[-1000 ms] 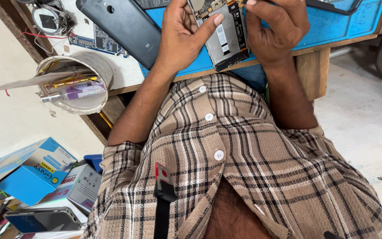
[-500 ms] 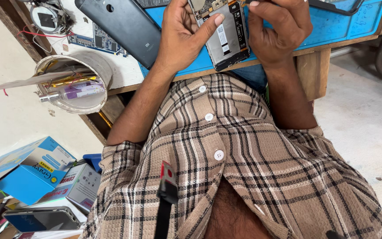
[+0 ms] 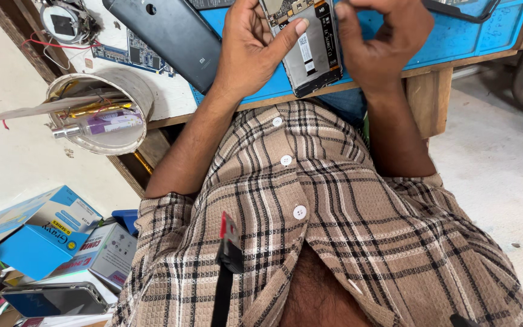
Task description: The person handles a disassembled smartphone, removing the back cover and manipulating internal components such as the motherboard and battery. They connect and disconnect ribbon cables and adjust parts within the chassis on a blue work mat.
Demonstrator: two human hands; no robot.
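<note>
An opened phone (image 3: 313, 51) with its inner boards and a grey shield showing lies tilted over the blue work mat (image 3: 473, 33) at the table's near edge. My left hand (image 3: 252, 45) grips its left side, thumb stretched across the middle. My right hand (image 3: 379, 39) is curled at its upper right edge, fingertips pinched on it; what lies under the fingers is hidden. A dark grey phone back cover (image 3: 167, 33) rests just left of my left hand.
A round tub (image 3: 101, 112) of tools and tubes sits at the table's left corner beside a circuit board (image 3: 125, 51). Blue and white boxes (image 3: 49, 233) and a phone (image 3: 52, 300) lie on the floor at left. My plaid shirt fills the foreground.
Both hands and the opened phone have shifted slightly upward in view; my right hand's fingers have closed a little tighter at the phone's top edge.
</note>
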